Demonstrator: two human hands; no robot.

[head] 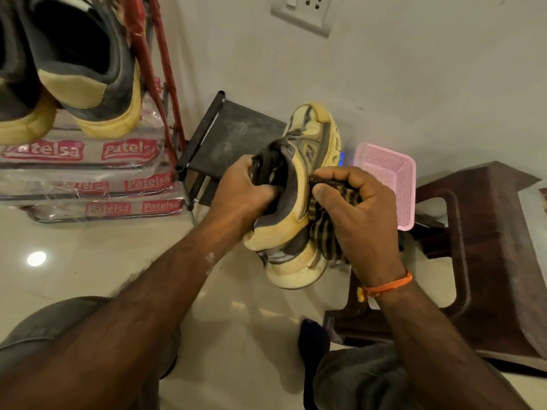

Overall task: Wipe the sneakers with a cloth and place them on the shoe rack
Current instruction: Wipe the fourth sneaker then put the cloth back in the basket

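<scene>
A worn yellow and grey sneaker (pixel 307 161) is held in the air at the centre, toe pointing away. My left hand (pixel 241 196) grips it with the fingers inside the opening. My right hand (pixel 358 208) grips a striped dark cloth (pixel 322 223) bunched against the sneaker's right side. A second sneaker of the same kind (pixel 299 270) lies on the floor right below the held one. Two more sneakers (pixel 88 63) stand on the top shelf of the shoe rack (pixel 97 152) at the upper left.
A small black stand (pixel 233 137) sits by the wall behind the sneaker. To the right are a pink mesh basket (pixel 390 176) and a dark brown plastic stool (pixel 485 247). A wall socket (pixel 305 10) is above. My knees are at the bottom over a glossy tile floor.
</scene>
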